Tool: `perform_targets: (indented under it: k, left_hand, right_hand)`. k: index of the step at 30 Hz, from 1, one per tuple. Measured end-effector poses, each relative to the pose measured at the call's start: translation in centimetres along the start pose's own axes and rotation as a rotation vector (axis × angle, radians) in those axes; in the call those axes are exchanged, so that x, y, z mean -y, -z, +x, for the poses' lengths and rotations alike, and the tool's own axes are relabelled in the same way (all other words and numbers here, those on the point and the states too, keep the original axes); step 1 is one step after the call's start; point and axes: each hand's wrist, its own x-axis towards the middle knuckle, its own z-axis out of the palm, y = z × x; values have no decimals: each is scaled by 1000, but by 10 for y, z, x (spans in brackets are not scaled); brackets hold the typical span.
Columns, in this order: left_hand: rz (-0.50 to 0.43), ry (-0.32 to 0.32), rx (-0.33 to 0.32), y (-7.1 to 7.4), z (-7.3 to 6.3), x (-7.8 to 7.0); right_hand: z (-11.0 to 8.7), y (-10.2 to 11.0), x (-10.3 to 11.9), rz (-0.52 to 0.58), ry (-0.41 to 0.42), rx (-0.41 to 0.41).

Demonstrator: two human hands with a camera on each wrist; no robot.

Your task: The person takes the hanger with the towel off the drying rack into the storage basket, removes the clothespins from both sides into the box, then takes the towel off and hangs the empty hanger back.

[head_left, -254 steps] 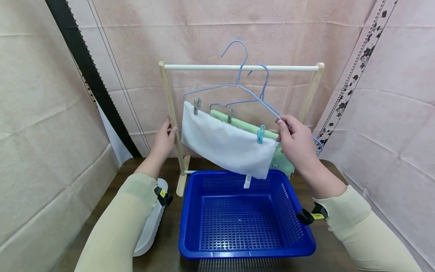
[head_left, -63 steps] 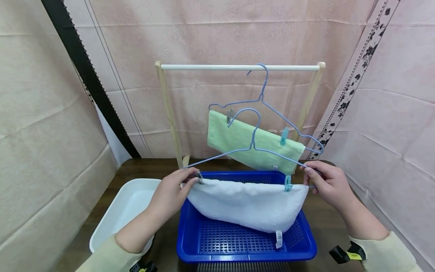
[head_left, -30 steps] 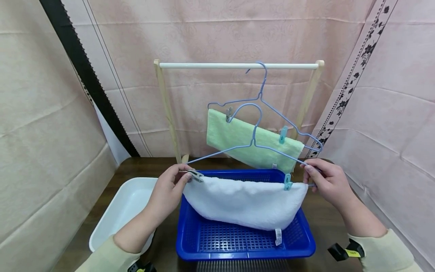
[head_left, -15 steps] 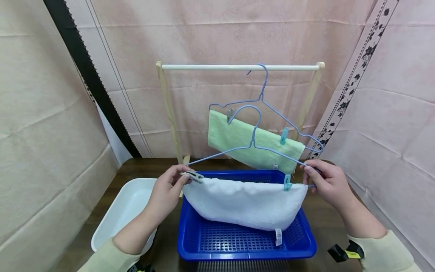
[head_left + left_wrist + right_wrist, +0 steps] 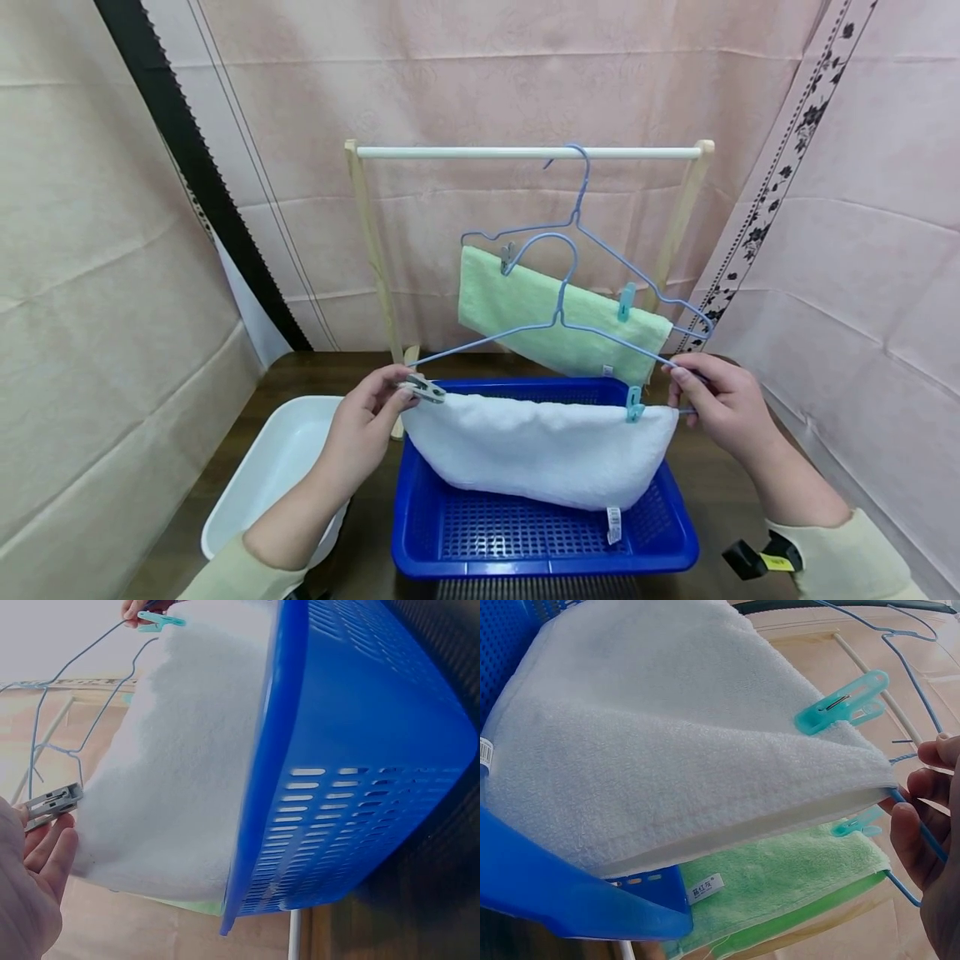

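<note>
My left hand (image 5: pixel 366 421) pinches a grey clothespin (image 5: pixel 423 387) at the left end of a white towel (image 5: pixel 540 450). In the left wrist view the tip of that clothespin meets the towel's edge; whether it bites the cloth I cannot tell. My right hand (image 5: pixel 723 408) grips the right end of a blue wire hanger (image 5: pixel 558 317), which carries the towel folded over its lower bar. A teal clothespin (image 5: pixel 844 703) fastens the towel's right end. Beneath the towel sits a blue basket (image 5: pixel 543 567), partly hidden by it.
Behind, a rack with a white rail (image 5: pixel 465 152) bears a second blue hanger (image 5: pixel 577 204). On that hanger a green towel (image 5: pixel 555 312) hangs slanted, with a grey and a teal clothespin. A white tray (image 5: pixel 281 450) stands left of the basket on the dark table (image 5: pixel 738 517).
The white towel and its hanger have come down from the rail to over the basket. My left hand left the rack post for the grey clothespin, which has since tilted and shifted slightly left.
</note>
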Motion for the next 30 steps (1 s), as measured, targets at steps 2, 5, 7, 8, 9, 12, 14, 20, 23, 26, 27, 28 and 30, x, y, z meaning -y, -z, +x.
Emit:
perform_targets:
  k: [2,5,7,8,9,12,14,20,23,26,27,28,30]
  left_hand:
    - [-16,-7,-2,1,-1,1]
    - [-44,-17,-6,1,-2,2]
    - [-67,-25,-6,2,-2,3]
    - [-73,-26,-5,3,-3,3]
    - [-78,-24,-4,3,-3,3]
    - [-84,-12,3,5,-5,3]
    - [-89,0,6,6,-7,4]
    - [-87,24,-4,11,-11,8]
    - [-89,23,-12,13,-14,11]
    - [-105,10,-19,15,-16,13]
    - [-108,5,-23,16,-16,14]
    - [-107,0,-28,17,-17,14]
    - [-107,-6,-35,18,-18,14]
  right_hand:
    - [0,-1,-1,5,-8,-10]
    - [0,0,-2,2,-1,-12]
    - [0,0,-2,1,8,-7]
    - [0,0,-2,0,12,-6]
    - [0,1,-2,-1,15,-2]
    - [0,2,-1,2,10,0]
    - [0,2,-1,1,8,2]
    - [-1,1,-3,3,7,-2]
    - [-2,0,-5,5,7,-10]
    - [-3,0,-7,7,7,-13]
    - [-3,1,-8,0,11,-11]
    - [-3,1,-8,-3,11,-11]
    - [-3,1,-7,-10,8,-9]
